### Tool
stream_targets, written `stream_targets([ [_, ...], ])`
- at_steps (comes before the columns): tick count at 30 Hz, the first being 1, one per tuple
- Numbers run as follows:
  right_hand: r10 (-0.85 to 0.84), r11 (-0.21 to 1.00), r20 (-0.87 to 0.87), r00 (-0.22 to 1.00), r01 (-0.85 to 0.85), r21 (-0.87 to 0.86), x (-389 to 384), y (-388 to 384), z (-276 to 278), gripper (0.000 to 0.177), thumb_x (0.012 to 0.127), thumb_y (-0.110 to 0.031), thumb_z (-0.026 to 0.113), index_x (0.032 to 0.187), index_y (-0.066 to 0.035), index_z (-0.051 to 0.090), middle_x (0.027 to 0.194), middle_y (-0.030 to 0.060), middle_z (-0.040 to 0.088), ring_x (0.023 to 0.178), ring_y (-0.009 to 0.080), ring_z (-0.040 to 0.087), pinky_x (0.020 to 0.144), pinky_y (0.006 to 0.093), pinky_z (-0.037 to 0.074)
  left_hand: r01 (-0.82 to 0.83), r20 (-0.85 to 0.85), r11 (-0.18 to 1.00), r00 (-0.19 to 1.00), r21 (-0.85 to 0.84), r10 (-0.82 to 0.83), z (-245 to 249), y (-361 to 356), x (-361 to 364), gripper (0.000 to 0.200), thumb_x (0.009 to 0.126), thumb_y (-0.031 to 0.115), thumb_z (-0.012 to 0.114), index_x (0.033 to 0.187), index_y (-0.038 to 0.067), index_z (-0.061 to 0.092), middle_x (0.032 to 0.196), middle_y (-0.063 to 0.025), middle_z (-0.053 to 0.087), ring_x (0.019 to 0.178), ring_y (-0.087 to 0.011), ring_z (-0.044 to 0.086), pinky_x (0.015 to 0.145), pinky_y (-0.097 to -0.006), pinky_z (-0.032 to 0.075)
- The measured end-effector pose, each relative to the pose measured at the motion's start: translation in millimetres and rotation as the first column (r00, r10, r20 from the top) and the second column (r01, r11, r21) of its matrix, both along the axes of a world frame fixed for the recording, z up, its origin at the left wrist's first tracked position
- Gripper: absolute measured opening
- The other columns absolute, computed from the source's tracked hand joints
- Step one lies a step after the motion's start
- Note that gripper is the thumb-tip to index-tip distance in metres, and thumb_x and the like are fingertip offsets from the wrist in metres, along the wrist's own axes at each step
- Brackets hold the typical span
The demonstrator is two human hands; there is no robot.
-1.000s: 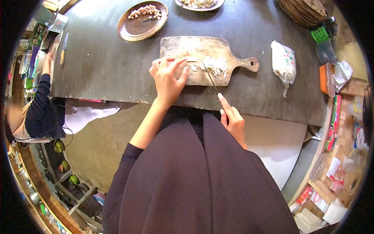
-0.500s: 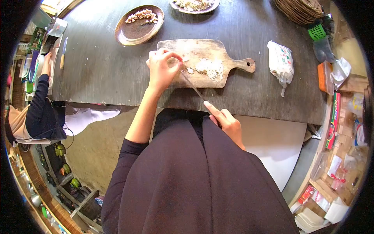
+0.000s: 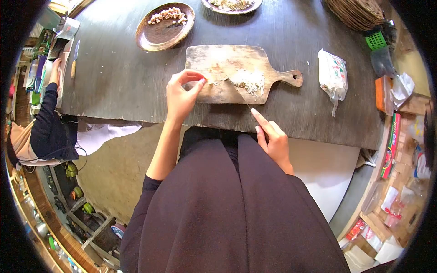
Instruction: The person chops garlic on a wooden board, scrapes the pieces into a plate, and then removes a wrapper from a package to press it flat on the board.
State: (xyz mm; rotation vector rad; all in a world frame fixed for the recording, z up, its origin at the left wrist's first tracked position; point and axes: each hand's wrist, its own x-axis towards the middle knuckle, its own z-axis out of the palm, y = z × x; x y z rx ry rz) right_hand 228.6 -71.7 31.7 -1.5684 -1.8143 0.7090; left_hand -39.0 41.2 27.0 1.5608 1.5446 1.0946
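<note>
Most of the knife (image 3: 246, 101) hides inside the right hand (image 3: 272, 139).

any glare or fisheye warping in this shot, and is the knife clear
Head view: strong fisheye, so the table edge bows and a black vignette fills the corners; daylight glare whitens the far tabletop and part of the cutting board; the knife blade ahead of the right hand is thin and hard to make out.

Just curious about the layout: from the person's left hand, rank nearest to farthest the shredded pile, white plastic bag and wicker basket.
1. shredded pile, on the cutting board, just right of the left hand.
2. white plastic bag, farther right, past the board's handle.
3. wicker basket, top right corner.
</note>
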Motion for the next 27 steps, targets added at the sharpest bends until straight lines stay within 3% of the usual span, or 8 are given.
stream_targets([
  [2,0.020,1.000,-0.025,0.999,-0.019,0.023,1,2,2,0.051,0.094,-0.002,0.064,0.143,-0.017,0.063,0.078,0.0118,0.058,0.062,0.0229,0.053,0.064,0.0357,0.049,0.000,-0.116,1.000,0.993,0.020,0.002,-3,-6,7,0.010,0.087,0.008,0.076,0.096,0.002,0.075,0.094,-0.0077,0.077,0.093,-0.0168,0.069,0.090,-0.0321,0.051],
  [3,0.021,1.000,-0.024,0.999,-0.021,0.022,1,2,3,0.051,0.094,-0.002,0.064,0.143,-0.017,0.063,0.078,0.0118,0.058,0.062,0.0229,0.053,0.064,0.0357,0.049,0.006,-0.235,0.998,0.972,0.068,0.010,-2,-9,8,0.012,0.085,0.012,0.078,0.095,0.005,0.077,0.093,-0.0078,0.076,0.095,-0.0203,0.066,0.091,-0.0348,0.049],
  [6,0.011,1.000,-0.037,0.999,-0.012,-0.011,1,2,6,0.050,0.094,-0.002,0.064,0.143,-0.016,0.063,0.078,0.0119,0.058,0.062,0.0226,0.052,0.064,0.0351,0.049,-0.058,-0.355,0.994,0.931,0.095,0.089,-9,-14,6,0.011,0.084,0.013,0.078,0.093,0.007,0.078,0.093,-0.0073,0.076,0.098,-0.0225,0.064,0.093,-0.0360,0.048],
  [8,-0.007,1.000,-0.032,0.999,0.006,-0.012,1,2,4,0.049,0.096,-0.013,0.067,0.142,-0.027,0.064,0.078,0.0101,0.058,0.062,0.0271,0.060,0.061,0.0401,0.053,-0.056,-0.319,0.994,0.944,0.089,0.081,-5,-14,2,0.011,0.084,0.012,0.078,0.093,0.006,0.078,0.093,-0.0070,0.076,0.098,-0.0214,0.063,0.093,-0.0350,0.047],
  [20,0.105,0.993,0.019,0.994,-0.104,-0.064,0,-2,15,0.050,0.096,-0.018,0.069,0.143,-0.033,0.062,0.078,0.0081,0.059,0.062,0.0267,0.061,0.060,0.0399,0.054,-0.141,-0.119,0.989,0.982,0.054,0.146,-9,-20,-15,0.011,0.084,0.007,0.081,0.093,0.003,0.076,0.094,-0.0069,0.076,0.095,-0.0155,0.069,0.091,-0.0308,0.050],
  [27,0.125,0.991,0.044,0.991,-0.122,-0.063,-1,6,14,0.049,0.096,-0.018,0.068,0.143,-0.031,0.063,0.077,0.0090,0.059,0.062,0.0276,0.061,0.060,0.0406,0.053,-0.104,-0.160,0.994,0.982,0.013,0.105,-5,-37,-2,0.010,0.084,0.009,0.082,0.090,0.003,0.076,0.093,-0.0061,0.074,0.094,-0.0151,0.067,0.091,-0.0306,0.049],
])
